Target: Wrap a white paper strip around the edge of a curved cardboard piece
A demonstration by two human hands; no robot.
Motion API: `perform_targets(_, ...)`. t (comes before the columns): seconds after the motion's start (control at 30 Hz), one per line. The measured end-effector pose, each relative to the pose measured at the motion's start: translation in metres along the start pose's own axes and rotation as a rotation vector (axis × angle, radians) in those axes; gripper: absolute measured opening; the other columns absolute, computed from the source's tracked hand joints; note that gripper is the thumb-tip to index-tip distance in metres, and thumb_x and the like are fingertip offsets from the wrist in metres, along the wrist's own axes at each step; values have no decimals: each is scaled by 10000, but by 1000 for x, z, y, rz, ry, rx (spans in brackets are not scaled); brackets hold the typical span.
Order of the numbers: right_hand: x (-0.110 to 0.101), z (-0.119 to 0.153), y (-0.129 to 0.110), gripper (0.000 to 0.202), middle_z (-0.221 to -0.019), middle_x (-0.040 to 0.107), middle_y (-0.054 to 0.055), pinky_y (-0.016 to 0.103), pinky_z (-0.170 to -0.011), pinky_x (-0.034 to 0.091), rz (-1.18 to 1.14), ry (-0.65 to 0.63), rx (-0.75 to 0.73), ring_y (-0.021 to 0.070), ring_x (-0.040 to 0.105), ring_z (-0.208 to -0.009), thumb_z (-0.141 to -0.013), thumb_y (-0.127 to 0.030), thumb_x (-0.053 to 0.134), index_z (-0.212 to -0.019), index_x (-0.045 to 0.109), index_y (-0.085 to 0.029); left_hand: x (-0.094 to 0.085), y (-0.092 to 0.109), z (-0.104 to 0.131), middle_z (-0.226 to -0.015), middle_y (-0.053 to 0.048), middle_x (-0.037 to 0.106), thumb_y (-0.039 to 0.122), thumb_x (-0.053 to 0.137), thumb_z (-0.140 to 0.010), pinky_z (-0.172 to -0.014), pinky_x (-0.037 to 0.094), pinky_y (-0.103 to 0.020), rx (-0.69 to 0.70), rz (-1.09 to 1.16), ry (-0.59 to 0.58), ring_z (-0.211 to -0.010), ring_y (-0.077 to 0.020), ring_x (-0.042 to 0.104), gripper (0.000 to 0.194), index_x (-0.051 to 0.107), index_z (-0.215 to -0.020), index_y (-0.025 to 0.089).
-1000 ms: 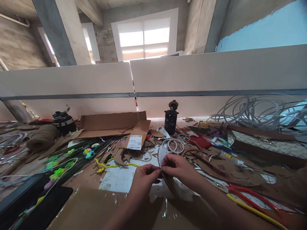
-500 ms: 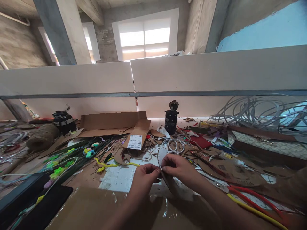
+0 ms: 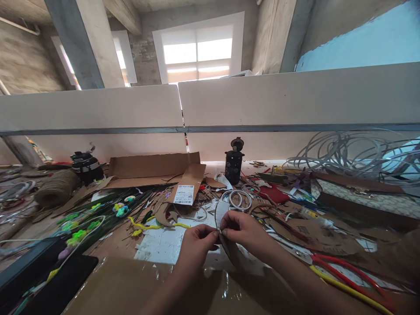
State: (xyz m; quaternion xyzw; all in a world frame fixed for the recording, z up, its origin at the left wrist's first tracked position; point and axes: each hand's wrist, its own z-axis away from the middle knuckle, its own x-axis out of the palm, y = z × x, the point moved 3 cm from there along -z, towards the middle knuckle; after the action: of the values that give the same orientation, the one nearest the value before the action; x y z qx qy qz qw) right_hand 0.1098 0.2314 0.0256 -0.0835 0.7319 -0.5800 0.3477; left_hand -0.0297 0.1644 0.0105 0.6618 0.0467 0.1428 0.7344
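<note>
Close together in the middle, both hands pinch at the edge of a curved cardboard piece (image 3: 222, 211) with a dark rim. My left hand (image 3: 198, 241) has thumb and forefinger pressed together at its left edge. My right hand (image 3: 241, 229) grips the same edge just beside them, fingertips nearly touching the left ones. Anything small between the fingertips is too fine to make out. The piece's lower part is brown and shaded, and my right hand covers its middle. White wire rings (image 3: 240, 200) lie just beyond the right hand.
A cardboard sheet (image 3: 124, 284) lies under my forearms. Red-handled scissors (image 3: 348, 267) rest at the right, near a patterned bag (image 3: 370, 197). Behind stand a black bottle (image 3: 233, 164) and an open cardboard box (image 3: 154, 168). Twine (image 3: 57, 188) and pipe-cleaner flowers (image 3: 77, 237) lie left.
Almost nothing differs. Both hands keep their pinch on the cardboard piece, and the whole view has shifted only very slightly.
</note>
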Motion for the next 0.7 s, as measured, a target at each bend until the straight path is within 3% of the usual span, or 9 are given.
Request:
perform_targets(0.23, -2, 7, -19, 49, -685, 609, 5, 260, -602, 363, 320, 92, -60, 163, 546, -665, -733, -199, 582, -688, 586, -182, -2, -2, -1, -630, -58, 694, 325, 741, -594, -632, 483, -306, 36, -27, -1, -647, -202, 626, 173, 731, -622, 154)
perform_targets(0.5, 1, 7, -12, 38, -652, 565, -11, 254, -581, 354, 179, 82, -33, 153, 509, -639, -706, -207, 548, -684, 573, -188, -2, 3, 3, -609, -44, 688, 326, 733, -594, -584, 478, -293, 49, -41, 35, -617, -195, 621, 161, 710, -596, 166)
perform_targets(0.7, -16, 0, -5, 66, -647, 522, -22, 263, -571, 344, 104, 84, 11, 145, 462, -616, -675, -258, 525, -687, 536, -194, -14, 4, -5, -646, -70, 726, 346, 786, -561, -572, 484, -281, 5, 42, 84, -645, -214, 670, 208, 708, -614, 161)
